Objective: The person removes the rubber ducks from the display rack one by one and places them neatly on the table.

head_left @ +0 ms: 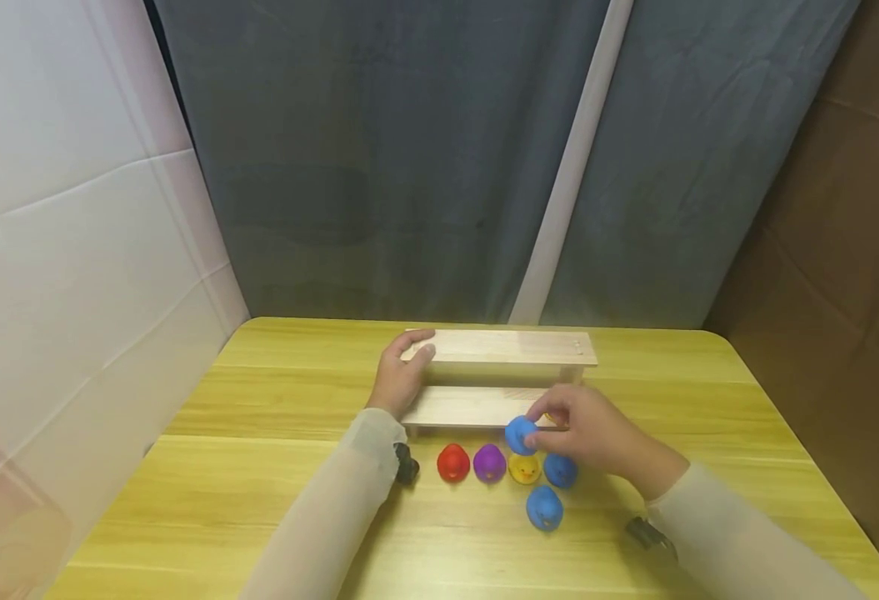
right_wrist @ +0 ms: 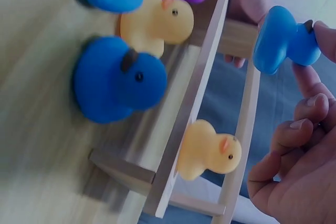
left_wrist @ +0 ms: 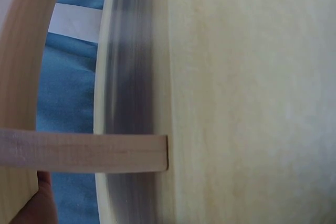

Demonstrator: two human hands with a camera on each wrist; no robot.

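My right hand (head_left: 596, 427) pinches a blue rubber duck (head_left: 520, 435) by the head between thumb and fingers, above the front edge of a two-step wooden shelf (head_left: 514, 346). In the right wrist view, that duck (right_wrist: 283, 40) is held clear of the step. A yellow duck (right_wrist: 210, 150) stands near the right end of the lower step, mostly hidden by my right hand in the head view. My left hand (head_left: 400, 379) grips the left end of the shelf's upper board, thumb on top. The left wrist view shows mainly the shelf's wood and the tabletop.
Before the shelf, a red duck (head_left: 453, 463), a purple duck (head_left: 489, 463), a yellow duck (head_left: 525, 468) and a blue duck (head_left: 561, 471) line up on the wooden table (head_left: 259, 500). Another blue duck (head_left: 544, 508) sits nearer me. A grey curtain (head_left: 379, 167) hangs behind.
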